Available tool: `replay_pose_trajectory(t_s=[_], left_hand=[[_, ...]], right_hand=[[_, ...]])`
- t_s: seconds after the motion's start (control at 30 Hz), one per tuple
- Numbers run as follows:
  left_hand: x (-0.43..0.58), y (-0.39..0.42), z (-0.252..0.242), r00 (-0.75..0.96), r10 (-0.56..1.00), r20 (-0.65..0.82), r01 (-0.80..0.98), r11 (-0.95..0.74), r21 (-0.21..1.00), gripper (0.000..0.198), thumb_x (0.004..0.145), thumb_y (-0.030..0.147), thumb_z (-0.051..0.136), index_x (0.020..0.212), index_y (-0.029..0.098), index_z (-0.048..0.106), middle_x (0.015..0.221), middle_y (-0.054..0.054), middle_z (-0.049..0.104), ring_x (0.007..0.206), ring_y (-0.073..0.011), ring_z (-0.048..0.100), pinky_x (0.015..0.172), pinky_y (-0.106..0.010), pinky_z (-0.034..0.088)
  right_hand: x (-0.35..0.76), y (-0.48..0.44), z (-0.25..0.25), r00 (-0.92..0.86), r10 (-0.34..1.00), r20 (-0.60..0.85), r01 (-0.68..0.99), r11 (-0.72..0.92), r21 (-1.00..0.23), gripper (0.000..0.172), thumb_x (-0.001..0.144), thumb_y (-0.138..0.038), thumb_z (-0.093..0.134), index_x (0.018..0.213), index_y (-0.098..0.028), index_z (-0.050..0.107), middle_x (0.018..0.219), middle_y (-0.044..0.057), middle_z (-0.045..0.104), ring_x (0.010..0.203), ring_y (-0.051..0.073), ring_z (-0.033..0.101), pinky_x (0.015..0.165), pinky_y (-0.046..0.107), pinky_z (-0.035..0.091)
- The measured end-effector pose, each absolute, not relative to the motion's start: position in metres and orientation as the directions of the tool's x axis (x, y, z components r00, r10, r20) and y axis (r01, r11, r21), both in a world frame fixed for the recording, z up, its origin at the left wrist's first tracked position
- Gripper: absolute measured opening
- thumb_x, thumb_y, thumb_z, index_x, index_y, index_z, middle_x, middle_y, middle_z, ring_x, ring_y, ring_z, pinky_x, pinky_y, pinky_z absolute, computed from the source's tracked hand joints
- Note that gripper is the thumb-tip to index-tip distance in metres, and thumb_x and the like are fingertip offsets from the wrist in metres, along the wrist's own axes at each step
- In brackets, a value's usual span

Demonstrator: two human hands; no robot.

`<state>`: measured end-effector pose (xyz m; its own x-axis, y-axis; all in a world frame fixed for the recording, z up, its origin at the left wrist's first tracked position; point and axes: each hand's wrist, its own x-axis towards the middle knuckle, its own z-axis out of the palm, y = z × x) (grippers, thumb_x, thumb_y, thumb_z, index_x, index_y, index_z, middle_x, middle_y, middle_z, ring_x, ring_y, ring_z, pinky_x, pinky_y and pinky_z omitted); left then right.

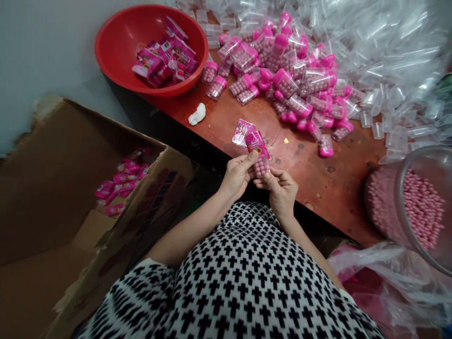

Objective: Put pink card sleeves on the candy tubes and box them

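Note:
In front of my body I hold a small clear bottle of pink balls [262, 167] partly inside a shiny pink printed sleeve [257, 142]. My left hand [237, 175] pinches the sleeve, its thumb lying where sleeve and bottle meet. The fingers of my right hand [283, 192] close on the lower end of the bottle. Just beyond, another pink printed sleeve [243, 132] lies flat on the reddish-brown table [215, 134]. Whether the bottle's cap is inside the sleeve is hidden.
Pink-capped filled bottles [289, 80] are heaped behind, beside many clear tubes [395, 52]. A red bowl [116, 70] holds printed sleeves. A white lump [197, 114] lies near the edge. At right stands a tub of pink balls [384, 197]; at left, a cardboard box [45, 183] contains wrapped bottles.

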<state>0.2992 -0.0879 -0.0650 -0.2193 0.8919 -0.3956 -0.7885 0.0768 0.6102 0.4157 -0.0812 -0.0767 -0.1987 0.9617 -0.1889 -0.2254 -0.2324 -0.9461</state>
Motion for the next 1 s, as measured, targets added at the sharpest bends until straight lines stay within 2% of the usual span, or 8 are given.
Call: replay_pose_trajectory(t_s=[0.1,0.23,0.37,0.5,0.6,0.73,0.87,1.0], left_hand=[[0.299,-0.085,-0.066,-0.231,0.878,-0.419,-0.793,0.079,0.604,0.041,0.052,0.038,0.09,0.065,0.01,0.064,0.06,-0.001,0.063,0.054,-0.0087,0.057,0.057,-0.022,0.048],[0.304,-0.086,-0.065,-0.29,0.842,-0.455,-0.746,0.099,0.658,0.041,0.049,0.035,0.091,0.066,0.009,0.064,0.06,-0.002,0.065,0.053,-0.0089,0.058,0.054,-0.02,0.046],[0.309,-0.089,-0.063,-0.292,0.842,-0.454,-0.73,0.111,0.675,0.04,0.052,0.037,0.09,0.064,0.011,0.064,0.06,-0.002,0.065,0.058,-0.0121,0.062,0.053,-0.02,0.046],[0.307,-0.09,-0.063,-0.256,0.875,-0.41,-0.791,0.054,0.61,0.039,0.062,0.043,0.085,0.069,0.011,0.063,0.068,-0.005,0.067,0.069,-0.0163,0.066,0.063,-0.025,0.051],[0.3,-0.088,-0.065,-0.202,0.89,-0.41,-0.803,0.089,0.59,0.04,0.06,0.041,0.087,0.071,0.011,0.063,0.066,-0.004,0.066,0.065,-0.0145,0.064,0.063,-0.026,0.051],[0.293,-0.087,-0.068,-0.25,0.869,-0.426,-0.696,0.144,0.703,0.044,0.049,0.041,0.091,0.063,0.01,0.063,0.057,-0.001,0.061,0.052,-0.0103,0.057,0.055,-0.024,0.049],[0.295,-0.088,-0.068,-0.352,0.858,-0.374,-0.539,0.142,0.83,0.04,0.055,0.042,0.088,0.061,0.01,0.066,0.057,-0.002,0.063,0.053,-0.0102,0.057,0.055,-0.023,0.049],[0.304,-0.092,-0.065,-0.332,0.87,-0.365,-0.639,0.077,0.765,0.035,0.059,0.04,0.086,0.066,0.01,0.069,0.061,-0.003,0.065,0.056,-0.0086,0.058,0.057,-0.02,0.048]], right_hand=[[0.414,-0.084,-0.076,-0.194,0.968,-0.159,-0.196,-0.197,-0.961,0.026,0.071,-0.033,0.079,0.087,-0.017,0.067,0.073,0.0,0.075,0.056,0.015,0.071,0.058,0.03,0.065],[0.412,-0.085,-0.08,-0.211,0.959,-0.188,-0.263,-0.241,-0.934,0.025,0.073,-0.033,0.078,0.087,-0.017,0.066,0.07,0.001,0.074,0.056,0.016,0.071,0.055,0.029,0.064],[0.414,-0.085,-0.08,-0.219,0.951,-0.216,-0.274,-0.273,-0.922,0.024,0.072,-0.033,0.079,0.085,-0.017,0.066,0.069,0.0,0.074,0.055,0.016,0.071,0.054,0.028,0.063],[0.418,-0.084,-0.077,-0.22,0.956,-0.193,-0.216,-0.241,-0.946,0.023,0.073,-0.032,0.078,0.086,-0.017,0.066,0.067,-0.001,0.073,0.055,0.016,0.071,0.055,0.028,0.063],[0.419,-0.085,-0.075,-0.238,0.951,-0.197,-0.214,-0.25,-0.944,0.022,0.073,-0.031,0.078,0.085,-0.017,0.067,0.068,-0.001,0.073,0.054,0.015,0.071,0.053,0.027,0.062],[0.417,-0.086,-0.076,-0.212,0.956,-0.202,-0.254,-0.254,-0.933,0.02,0.073,-0.029,0.078,0.085,-0.017,0.067,0.071,0.0,0.075,0.054,0.015,0.071,0.052,0.025,0.062],[0.414,-0.085,-0.078,-0.185,0.962,-0.204,-0.261,-0.248,-0.933,0.022,0.072,-0.03,0.078,0.086,-0.017,0.067,0.071,0.0,0.075,0.054,0.015,0.07,0.052,0.026,0.062],[0.412,-0.082,-0.077,-0.217,0.941,-0.259,-0.289,-0.315,-0.904,0.026,0.068,-0.033,0.081,0.083,-0.017,0.066,0.071,0.0,0.075,0.053,0.014,0.07,0.051,0.024,0.061]])
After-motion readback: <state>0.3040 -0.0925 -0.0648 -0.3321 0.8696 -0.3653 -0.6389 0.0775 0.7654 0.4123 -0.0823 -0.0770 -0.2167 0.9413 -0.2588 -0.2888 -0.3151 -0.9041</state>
